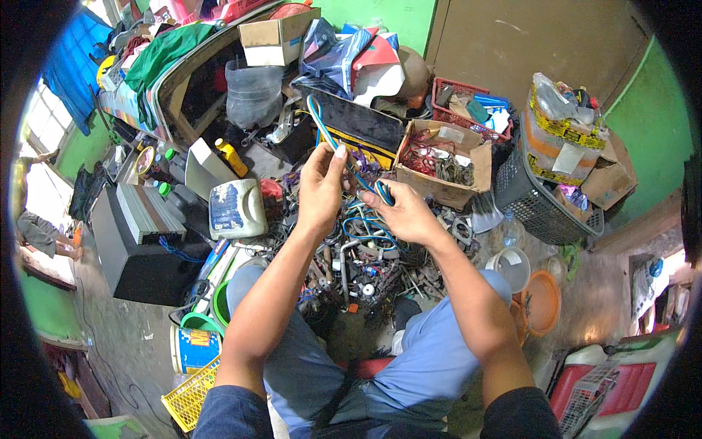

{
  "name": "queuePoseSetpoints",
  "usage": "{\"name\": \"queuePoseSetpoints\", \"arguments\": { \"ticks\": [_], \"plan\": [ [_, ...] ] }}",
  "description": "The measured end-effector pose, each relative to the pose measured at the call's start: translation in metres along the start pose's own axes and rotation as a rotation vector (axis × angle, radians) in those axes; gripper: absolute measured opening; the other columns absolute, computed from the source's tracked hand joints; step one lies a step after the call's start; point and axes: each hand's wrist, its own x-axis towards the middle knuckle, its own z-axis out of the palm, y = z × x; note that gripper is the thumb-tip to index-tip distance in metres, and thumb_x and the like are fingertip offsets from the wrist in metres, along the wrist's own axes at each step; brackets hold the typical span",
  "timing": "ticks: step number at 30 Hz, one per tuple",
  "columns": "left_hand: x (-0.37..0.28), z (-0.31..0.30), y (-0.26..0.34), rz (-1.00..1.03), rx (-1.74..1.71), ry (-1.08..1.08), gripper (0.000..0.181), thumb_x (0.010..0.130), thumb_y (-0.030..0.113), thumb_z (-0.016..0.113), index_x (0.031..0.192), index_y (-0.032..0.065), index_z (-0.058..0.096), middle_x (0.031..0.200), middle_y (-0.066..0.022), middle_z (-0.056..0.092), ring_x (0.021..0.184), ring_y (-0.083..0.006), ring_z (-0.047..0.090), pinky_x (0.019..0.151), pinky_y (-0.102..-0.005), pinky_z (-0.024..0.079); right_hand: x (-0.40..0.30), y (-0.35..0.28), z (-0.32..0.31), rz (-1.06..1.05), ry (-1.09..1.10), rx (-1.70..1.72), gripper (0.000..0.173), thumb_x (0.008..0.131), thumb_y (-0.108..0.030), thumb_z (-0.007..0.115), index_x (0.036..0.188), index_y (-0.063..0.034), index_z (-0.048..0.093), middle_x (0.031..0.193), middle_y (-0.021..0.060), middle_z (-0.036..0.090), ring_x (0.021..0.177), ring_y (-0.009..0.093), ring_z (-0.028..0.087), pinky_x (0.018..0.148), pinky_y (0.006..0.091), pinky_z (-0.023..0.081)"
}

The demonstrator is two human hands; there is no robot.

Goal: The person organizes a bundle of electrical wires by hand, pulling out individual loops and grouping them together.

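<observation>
My left hand [323, 184] pinches a blue and white electrical cable [323, 127] between thumb and fingers, and a bent loop of it rises above the fingertips. To the right, my right hand [403, 211] is closed round a gathered part of the same cable. Between both hands runs a short stretch of it. More blue and white cable [373, 226] hangs in loose loops below, over a heap of mixed metal parts and wires [351, 274] on the floor between my knees.
A cardboard box [439, 189] of red and grey wires stands beyond my right hand. Left of the heap are a white jerrycan [236, 211] and a black speaker-like cabinet [148, 274]. A dark plastic basket [535, 211] stands right. Another person's leg [41, 230] shows far left.
</observation>
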Motion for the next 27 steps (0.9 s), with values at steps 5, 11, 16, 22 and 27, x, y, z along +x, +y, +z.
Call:
{"name": "queuePoseSetpoints", "arguments": {
  "ticks": [5, 11, 16, 22, 27],
  "plan": [
    [-0.003, -0.002, 0.011, -0.232, -0.373, 0.001, 0.022, 0.107, 0.028, 0.048, 0.103, 0.0075, 0.052, 0.091, -0.0066, 0.06, 0.056, -0.0064, 0.045, 0.039, -0.0201, 0.034, 0.001, -0.001, 0.004, 0.003, 0.262, -0.167, 0.057, 0.095, -0.06, 0.056, 0.095, -0.004, 0.067, 0.073, 0.0164, 0.066, 0.07, 0.034, 0.066, 0.065, 0.0441, 0.048],
    [0.007, -0.009, 0.0, -0.275, -0.63, 0.001, 0.018, 0.108, 0.025, 0.045, 0.106, 0.0082, 0.05, 0.088, -0.0065, 0.057, 0.053, -0.006, 0.04, 0.04, -0.0194, 0.034, 0.006, -0.023, 0.009, 0.035, 0.369, 0.085, 0.068, 0.097, -0.064, 0.051, 0.069, -0.0021, 0.059, 0.054, 0.0052, 0.05, 0.053, 0.016, 0.049, 0.054, 0.0383, 0.04],
    [0.013, -0.017, -0.007, -0.293, -0.467, 0.041, 0.021, 0.108, 0.028, 0.042, 0.101, 0.0107, 0.052, 0.08, -0.0032, 0.056, 0.052, -0.0069, 0.041, 0.04, -0.0198, 0.032, 0.002, -0.016, 0.006, 0.282, -0.057, 0.481, 0.062, 0.098, -0.061, 0.051, 0.074, -0.0037, 0.059, 0.059, 0.0017, 0.055, 0.05, 0.012, 0.053, 0.049, 0.0284, 0.045],
    [0.0, -0.013, -0.003, -0.387, -0.241, -0.165, 0.024, 0.108, 0.032, 0.042, 0.097, 0.0135, 0.052, 0.073, 0.0024, 0.053, 0.046, -0.0038, 0.037, 0.034, -0.0196, 0.024, -0.002, 0.0, -0.006, 0.259, -0.208, 0.471, 0.063, 0.101, -0.056, 0.049, 0.086, 0.0027, 0.067, 0.069, 0.0098, 0.067, 0.059, 0.017, 0.065, 0.058, 0.0293, 0.054],
    [-0.004, -0.002, -0.013, -0.35, -0.225, -0.156, 0.02, 0.107, 0.029, 0.047, 0.099, 0.0118, 0.053, 0.077, 0.0016, 0.052, 0.062, -0.0056, 0.047, 0.048, -0.0201, 0.037, 0.0, 0.004, 0.0, 0.272, -0.18, 0.452, 0.06, 0.101, -0.054, 0.051, 0.087, 0.0028, 0.066, 0.072, 0.0081, 0.067, 0.065, 0.019, 0.069, 0.061, 0.0298, 0.055]
  ]
}}
